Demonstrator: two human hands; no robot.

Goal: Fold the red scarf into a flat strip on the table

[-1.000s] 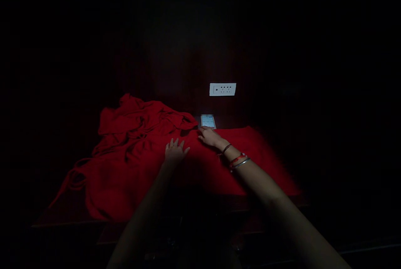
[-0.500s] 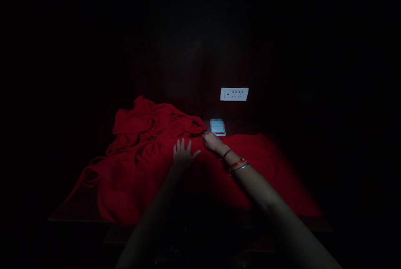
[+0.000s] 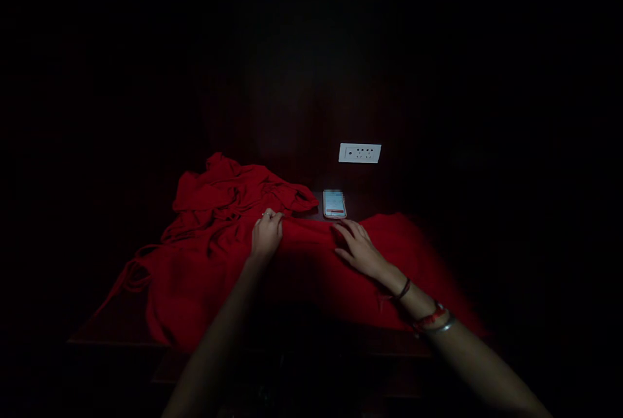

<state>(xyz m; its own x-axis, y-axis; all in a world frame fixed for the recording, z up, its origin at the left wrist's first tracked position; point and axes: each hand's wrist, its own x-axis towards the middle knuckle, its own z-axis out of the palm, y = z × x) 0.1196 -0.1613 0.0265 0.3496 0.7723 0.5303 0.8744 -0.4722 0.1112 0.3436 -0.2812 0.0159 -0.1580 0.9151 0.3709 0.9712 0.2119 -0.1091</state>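
Note:
A red garment [image 3: 302, 262] with thin cords [image 3: 129, 278] at its left end lies spread over the dark table. Its far left part is bunched into loose folds. My left hand [image 3: 267, 234], a ring on one finger, is closed with its fingertips pinching the garment's far edge. To the right, my right hand [image 3: 359, 248] rests on the garment near the same edge, fingers apart and slightly bent, gripping nothing. Bracelets circle my right wrist.
Behind the far edge of the garment lies a phone [image 3: 334, 204] with a lit screen. A white power socket [image 3: 359, 152] is on the dark wall above it. The table's front edge [image 3: 111, 343] shows at the lower left; the surroundings are very dark.
My left hand has gone from flat and spread to closed on the garment's edge, slightly left. My right hand has let go of the edge, opened, and shifted right and nearer to me.

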